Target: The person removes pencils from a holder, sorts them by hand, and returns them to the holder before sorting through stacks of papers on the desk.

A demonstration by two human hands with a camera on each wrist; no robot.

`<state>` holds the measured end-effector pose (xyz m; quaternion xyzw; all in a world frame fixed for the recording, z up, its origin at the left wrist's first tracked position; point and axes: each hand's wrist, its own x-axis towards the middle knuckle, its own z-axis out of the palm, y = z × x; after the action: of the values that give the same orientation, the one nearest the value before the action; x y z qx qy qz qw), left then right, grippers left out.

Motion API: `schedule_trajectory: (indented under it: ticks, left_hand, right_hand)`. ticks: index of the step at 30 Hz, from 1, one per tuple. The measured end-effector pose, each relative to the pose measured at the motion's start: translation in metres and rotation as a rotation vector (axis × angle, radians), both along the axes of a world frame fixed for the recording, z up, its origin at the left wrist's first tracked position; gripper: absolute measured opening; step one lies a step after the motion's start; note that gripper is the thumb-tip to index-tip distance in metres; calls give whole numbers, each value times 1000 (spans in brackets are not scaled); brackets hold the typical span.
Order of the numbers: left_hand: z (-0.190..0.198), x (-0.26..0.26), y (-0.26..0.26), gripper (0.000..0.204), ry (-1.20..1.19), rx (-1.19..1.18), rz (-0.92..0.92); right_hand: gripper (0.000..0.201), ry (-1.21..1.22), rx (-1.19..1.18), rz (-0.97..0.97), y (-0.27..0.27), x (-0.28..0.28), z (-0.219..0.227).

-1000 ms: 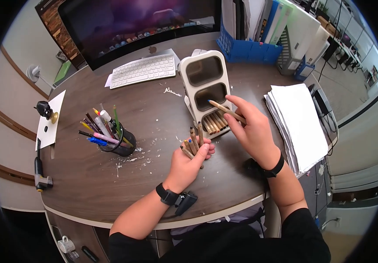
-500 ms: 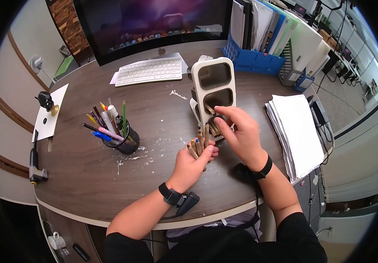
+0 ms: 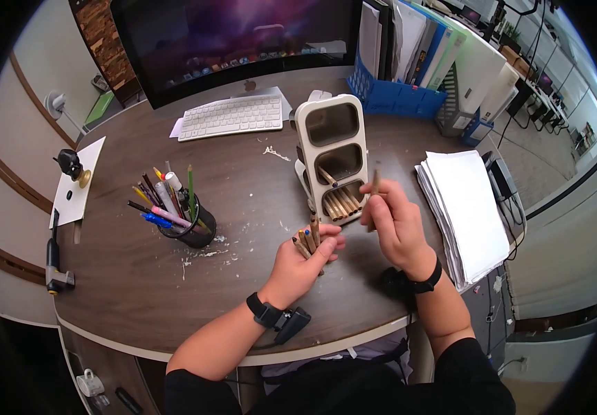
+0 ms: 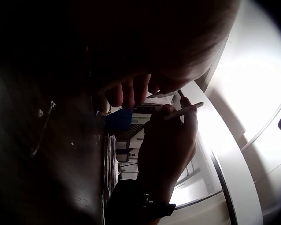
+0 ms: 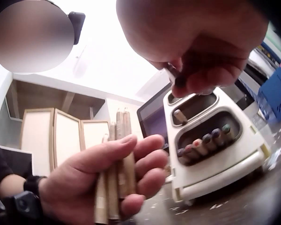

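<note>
My left hand [image 3: 300,268] grips several wooden pencils [image 3: 314,232], tips up, in front of a white three-compartment holder [image 3: 301,131]. To the right of the holder, my right hand [image 3: 399,232] pinches one upright pencil [image 3: 376,181] between thumb and fingers. Several pencils [image 3: 341,205] lie in the bottom compartment, and a single pencil [image 3: 327,176] leans in the middle one. The top compartment holds nothing visible. In the right wrist view, coloured ends [image 5: 207,139] show in the bottom compartment, and the left hand [image 5: 107,166] is curled round its pencils.
A mesh cup [image 3: 196,232] of pens stands on the left. A keyboard [image 3: 231,117] and monitor [image 3: 243,41] are behind. A blue file rack [image 3: 399,97] stands at the back right, and a paper stack [image 3: 464,207] lies at the right. White scraps dot the desk.
My right hand put a pencil into the middle compartment and let it go. It then moved back to the right and now pinches another pencil. The left hand holds fewer pencils.
</note>
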<state>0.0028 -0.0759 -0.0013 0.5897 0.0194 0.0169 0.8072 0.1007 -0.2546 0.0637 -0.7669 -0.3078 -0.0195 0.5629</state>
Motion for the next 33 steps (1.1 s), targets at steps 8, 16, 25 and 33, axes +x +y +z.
schedule_trajectory:
  ticks: [8, 16, 25, 33]
  left_hand:
    - [-2, -1, 1, 29, 36, 13, -8]
    - [1, -1, 1, 29, 33, -29, -6]
    - [-1, -1, 0, 30, 25, -10, -6]
    - [-1, -2, 0, 30, 23, -39, 1]
  right_hand:
    - [37, -207, -312, -157, 20, 19, 18]
    - [29, -290, -205, -108, 33, 21, 18]
    - [29, -229, -207, 15, 35, 21, 1]
    - [17, -256, -155, 59, 19, 3, 18]
